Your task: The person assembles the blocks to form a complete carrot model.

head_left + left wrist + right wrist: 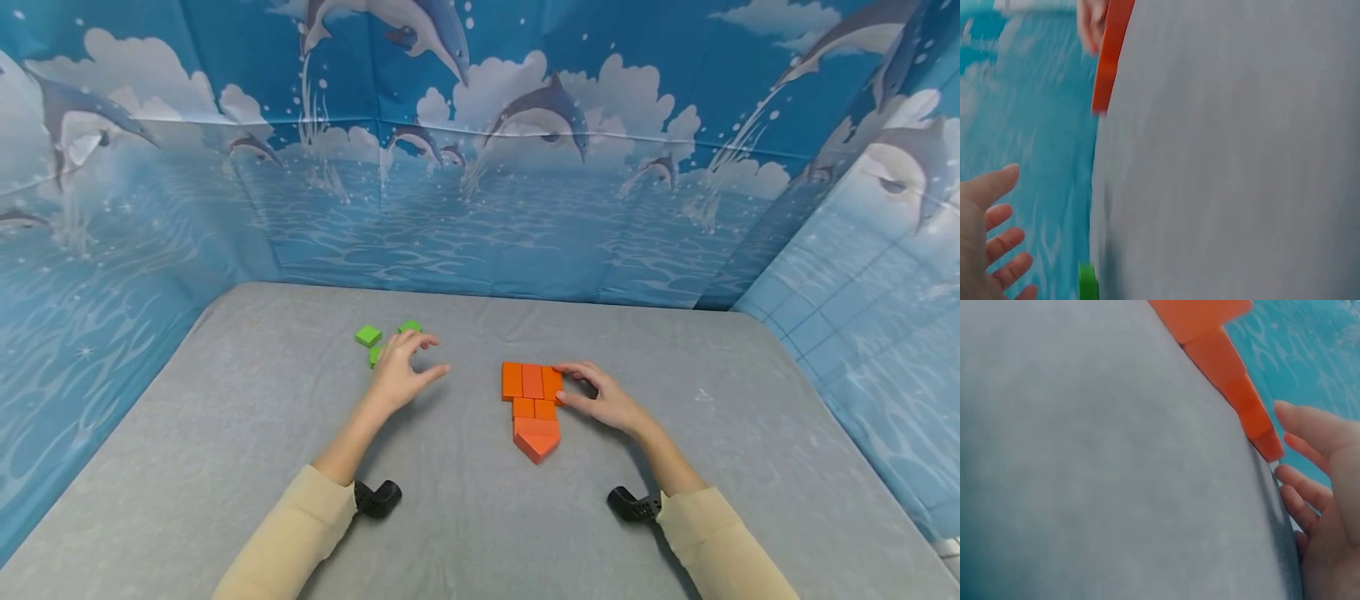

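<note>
My left hand is raised with thumb and fingers spread apart, holding nothing. Beside and partly behind it are small green blocks on the grey cloth; one green block also shows low in the left wrist view. Orange blocks lie flat and close together: a wide row at the back, two small ones in the middle, and a pointed block at the front. My right hand pinches the rightmost block of the back row, thumb at its near corner and index finger at its far corner.
Grey cloth covers the table. Behind it and at both sides hangs a blue curtain printed with dolphins. Black wrist mounts sit at both cuffs of the beige sleeves.
</note>
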`<action>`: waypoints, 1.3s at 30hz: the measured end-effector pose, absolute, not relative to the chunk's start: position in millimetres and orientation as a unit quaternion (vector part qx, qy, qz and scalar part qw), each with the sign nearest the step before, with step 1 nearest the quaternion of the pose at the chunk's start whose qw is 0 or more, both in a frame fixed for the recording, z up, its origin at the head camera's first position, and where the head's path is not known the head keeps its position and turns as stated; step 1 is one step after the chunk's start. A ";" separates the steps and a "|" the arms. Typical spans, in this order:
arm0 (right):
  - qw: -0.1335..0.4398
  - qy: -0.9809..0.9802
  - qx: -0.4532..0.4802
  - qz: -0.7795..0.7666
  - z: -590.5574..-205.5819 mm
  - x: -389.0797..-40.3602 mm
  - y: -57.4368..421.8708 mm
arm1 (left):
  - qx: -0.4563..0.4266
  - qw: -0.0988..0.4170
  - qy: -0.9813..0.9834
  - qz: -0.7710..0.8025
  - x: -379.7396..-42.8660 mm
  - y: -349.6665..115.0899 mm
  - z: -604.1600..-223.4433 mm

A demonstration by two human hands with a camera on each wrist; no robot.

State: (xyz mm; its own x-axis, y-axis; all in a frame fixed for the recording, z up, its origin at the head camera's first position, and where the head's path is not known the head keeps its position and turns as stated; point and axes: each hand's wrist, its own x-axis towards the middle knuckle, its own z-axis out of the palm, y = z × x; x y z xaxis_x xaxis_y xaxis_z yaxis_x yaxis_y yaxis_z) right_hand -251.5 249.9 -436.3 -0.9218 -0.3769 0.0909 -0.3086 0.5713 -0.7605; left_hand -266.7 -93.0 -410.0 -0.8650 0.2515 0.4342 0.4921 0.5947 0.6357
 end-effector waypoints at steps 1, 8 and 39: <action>0.037 0.886 -0.192 -0.421 -435.8 -250.3 249.1 | -0.202 0.150 -0.883 -0.396 -269.1 -101.1 -411.1; -0.006 0.891 -0.179 -0.417 -427.4 -238.1 237.9 | -0.154 0.131 -0.901 -0.384 -279.0 -143.7 -420.2; 0.009 0.889 -0.143 -0.436 -434.8 -226.5 228.9 | -0.131 0.133 -0.901 -0.393 -288.6 -180.3 -447.5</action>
